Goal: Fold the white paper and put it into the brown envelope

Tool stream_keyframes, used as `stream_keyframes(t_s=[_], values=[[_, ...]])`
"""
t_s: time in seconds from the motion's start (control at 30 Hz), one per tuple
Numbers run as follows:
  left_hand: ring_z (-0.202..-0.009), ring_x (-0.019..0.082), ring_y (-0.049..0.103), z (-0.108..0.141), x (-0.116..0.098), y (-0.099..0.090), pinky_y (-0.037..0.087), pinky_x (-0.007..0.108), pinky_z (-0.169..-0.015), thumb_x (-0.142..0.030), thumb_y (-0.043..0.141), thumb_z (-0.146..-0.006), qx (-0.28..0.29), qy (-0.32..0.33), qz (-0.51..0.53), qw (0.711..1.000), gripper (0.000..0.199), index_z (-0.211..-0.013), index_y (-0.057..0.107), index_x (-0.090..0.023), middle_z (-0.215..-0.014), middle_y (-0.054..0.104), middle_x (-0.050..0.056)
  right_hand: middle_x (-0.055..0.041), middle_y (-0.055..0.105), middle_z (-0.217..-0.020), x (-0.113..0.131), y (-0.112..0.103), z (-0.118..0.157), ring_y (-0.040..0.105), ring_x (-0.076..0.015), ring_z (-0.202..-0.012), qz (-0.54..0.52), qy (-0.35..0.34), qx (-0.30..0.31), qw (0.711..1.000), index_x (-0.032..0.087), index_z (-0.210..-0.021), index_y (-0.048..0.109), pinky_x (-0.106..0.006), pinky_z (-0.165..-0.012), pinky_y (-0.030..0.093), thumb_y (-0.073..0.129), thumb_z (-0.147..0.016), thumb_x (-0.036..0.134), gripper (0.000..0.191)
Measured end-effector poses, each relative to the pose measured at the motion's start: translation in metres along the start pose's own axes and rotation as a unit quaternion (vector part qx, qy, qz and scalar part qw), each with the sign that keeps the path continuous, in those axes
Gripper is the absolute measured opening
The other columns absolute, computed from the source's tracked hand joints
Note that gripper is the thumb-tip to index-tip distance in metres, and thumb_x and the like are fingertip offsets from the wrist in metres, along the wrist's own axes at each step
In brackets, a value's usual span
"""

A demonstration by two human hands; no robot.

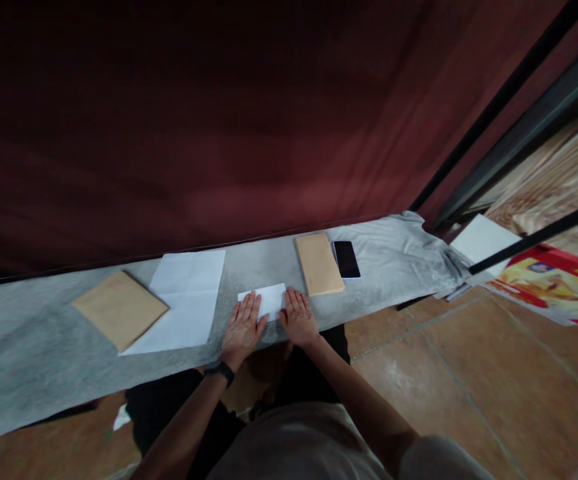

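Observation:
A small white piece of paper [270,299], apparently folded, lies on the grey cloth-covered bench in front of me. My left hand [243,328] rests flat on its left end, fingers stretched out. On its right end lies my right hand [299,319], also flat with the fingers extended. The middle of the paper shows between the two hands. Just beyond my right hand is a brown paper envelope or packet [319,264]. To the left of my left hand, larger white sheets [191,300] with a crease lie partly under a second brown packet [121,309].
A dark-screened phone [347,259] lies beside the right brown packet. The narrow bench [33,340] runs along a dark red wall [269,147]. At the right stand black metal bars [499,100], a white board [483,240] and a red and yellow box [559,283] above the tiled floor [433,373].

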State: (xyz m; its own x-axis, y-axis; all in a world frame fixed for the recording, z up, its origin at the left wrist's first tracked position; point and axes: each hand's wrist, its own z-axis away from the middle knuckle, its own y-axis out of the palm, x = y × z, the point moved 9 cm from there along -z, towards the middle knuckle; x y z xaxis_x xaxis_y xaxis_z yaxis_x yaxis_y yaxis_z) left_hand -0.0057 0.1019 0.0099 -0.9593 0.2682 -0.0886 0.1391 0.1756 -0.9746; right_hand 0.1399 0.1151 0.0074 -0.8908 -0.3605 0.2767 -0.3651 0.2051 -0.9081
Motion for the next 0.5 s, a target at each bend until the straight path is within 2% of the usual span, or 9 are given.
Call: stream_keyframes(t_s=[0.07,0.27,0.4,0.5], values=[[-0.149,0.026,0.03,0.0,0.0,0.0,0.026,0.049,-0.122,-0.045,0.029,-0.101,0.003,-0.001,0.001,1.0,0.064,-0.155,0.031,-0.011,-0.158,0.037,0.016,-0.0166,0.042,-0.155,0.005,0.0,-0.004,0.039,-0.0271,-0.144,-0.007,0.001,-0.002,1.0,0.005,-0.15,0.04,-0.043,-0.119,0.029,0.041,-0.102,0.034,0.056],[-0.15,0.025,0.028,0.0,0.0,0.001,0.024,0.047,-0.123,-0.043,0.029,-0.101,0.015,0.0,-0.004,1.0,0.062,-0.154,0.032,-0.011,-0.159,0.035,0.015,-0.0153,0.041,-0.156,0.029,0.012,-0.018,0.038,-0.026,-0.145,-0.036,-0.054,0.031,0.997,0.008,-0.15,0.04,-0.044,-0.118,0.031,0.041,-0.102,0.034,0.054],[-0.15,0.026,0.028,0.001,-0.001,0.0,0.024,0.048,-0.122,-0.044,0.03,-0.101,0.017,-0.011,-0.004,1.0,0.062,-0.153,0.035,-0.01,-0.159,0.035,0.015,-0.0178,0.038,-0.157,0.023,0.014,-0.017,0.037,-0.0273,-0.145,-0.018,-0.052,0.027,0.998,0.006,-0.153,0.033,-0.045,-0.119,0.03,0.041,-0.103,0.038,0.061],[-0.149,0.028,0.029,0.005,0.007,-0.002,0.027,0.047,-0.122,-0.043,0.03,-0.101,0.006,-0.06,0.002,0.998,0.062,-0.152,0.035,-0.007,-0.159,0.034,0.017,-0.0178,0.037,-0.157,0.015,0.012,-0.014,0.035,-0.0274,-0.146,0.0,-0.052,0.029,0.998,0.005,-0.154,0.031,-0.045,-0.119,0.029,0.039,-0.104,0.04,0.062]])
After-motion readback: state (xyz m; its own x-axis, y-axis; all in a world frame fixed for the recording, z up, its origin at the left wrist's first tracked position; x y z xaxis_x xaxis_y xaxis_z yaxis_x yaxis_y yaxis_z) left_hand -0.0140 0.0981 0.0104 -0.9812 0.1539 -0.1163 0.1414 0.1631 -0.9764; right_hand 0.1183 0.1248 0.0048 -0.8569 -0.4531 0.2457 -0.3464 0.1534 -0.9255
